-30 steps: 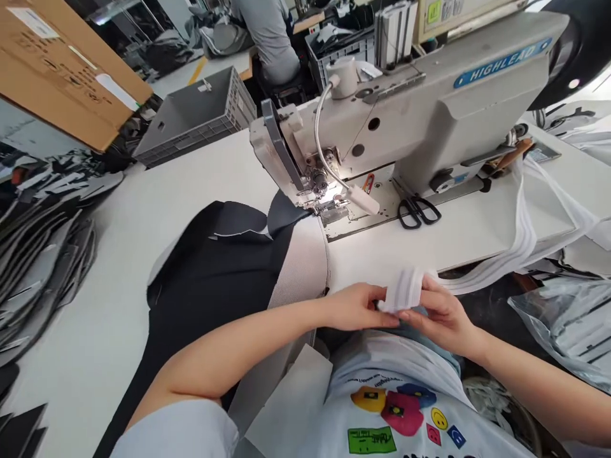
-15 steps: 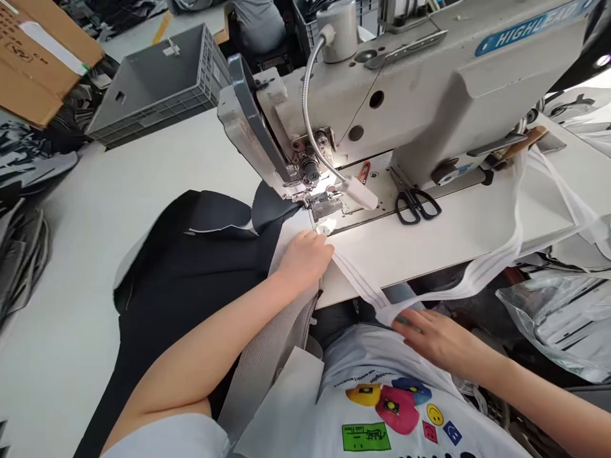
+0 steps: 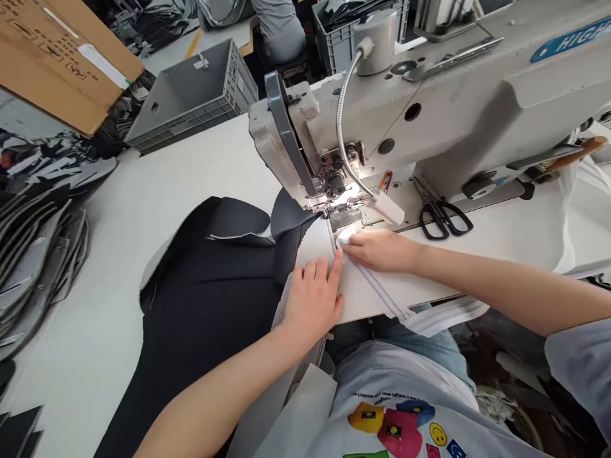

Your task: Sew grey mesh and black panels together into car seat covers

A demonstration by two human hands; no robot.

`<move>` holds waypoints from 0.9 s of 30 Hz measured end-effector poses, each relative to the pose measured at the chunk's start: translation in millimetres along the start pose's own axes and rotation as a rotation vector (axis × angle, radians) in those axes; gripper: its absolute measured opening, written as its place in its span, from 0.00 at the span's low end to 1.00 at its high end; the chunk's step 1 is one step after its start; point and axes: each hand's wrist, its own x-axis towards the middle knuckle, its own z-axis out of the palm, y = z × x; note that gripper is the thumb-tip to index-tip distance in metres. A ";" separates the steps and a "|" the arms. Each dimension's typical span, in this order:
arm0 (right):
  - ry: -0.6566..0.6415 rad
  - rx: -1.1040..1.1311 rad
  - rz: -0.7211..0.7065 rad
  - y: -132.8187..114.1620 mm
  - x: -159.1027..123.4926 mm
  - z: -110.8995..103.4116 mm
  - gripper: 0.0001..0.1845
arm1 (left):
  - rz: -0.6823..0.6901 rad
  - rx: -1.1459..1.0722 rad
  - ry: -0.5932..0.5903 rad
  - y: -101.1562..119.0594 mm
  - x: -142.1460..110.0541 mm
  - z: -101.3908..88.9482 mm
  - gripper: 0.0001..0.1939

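Note:
My left hand (image 3: pixel 314 296) lies with its fingers spread on the pale backing edge of a black fabric piece (image 3: pixel 229 261). That piece runs up to the needle area of the sewing machine (image 3: pixel 337 191). Just right of the needle area, my right hand (image 3: pixel 377 249) pinches the end of a white fabric strip (image 3: pixel 377 286). The strip trails down over the table's front edge, then off to the right. My left index fingertip almost meets the right fingers at the strip.
Black-handled scissors (image 3: pixel 443 219) and a small orange-handled tool (image 3: pixel 386 181) lie by the machine's base. A grey crate (image 3: pixel 191 95) and a cardboard box (image 3: pixel 62 63) stand beyond the white table (image 3: pixel 119 254). Stacked fabric parts (image 3: pixel 38 267) are at left. Another person (image 3: pixel 281 32) sits behind.
My right hand has come up from the hanging strip to its end beside the needle area. The left hand has gone from closed to spread flat on the fabric. The view has shifted.

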 end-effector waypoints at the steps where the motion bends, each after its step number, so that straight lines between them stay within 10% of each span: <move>1: 0.000 -0.029 0.045 4.9 8.0 1.3 0.15 | -0.024 -0.030 -0.013 -1.9 5.0 2.6 0.36; 7: 0.213 0.024 0.144 13.2 23.9 9.9 0.12 | -0.039 -0.254 -0.111 -25.8 31.5 18.6 0.31; 16: 0.107 0.099 0.277 9.8 23.7 10.4 0.35 | 0.074 -0.877 0.163 -64.3 12.0 44.7 0.32; 27: -0.077 0.143 0.309 7.0 31.8 -6.3 0.54 | 0.047 -1.222 0.193 -77.3 15.4 43.4 0.30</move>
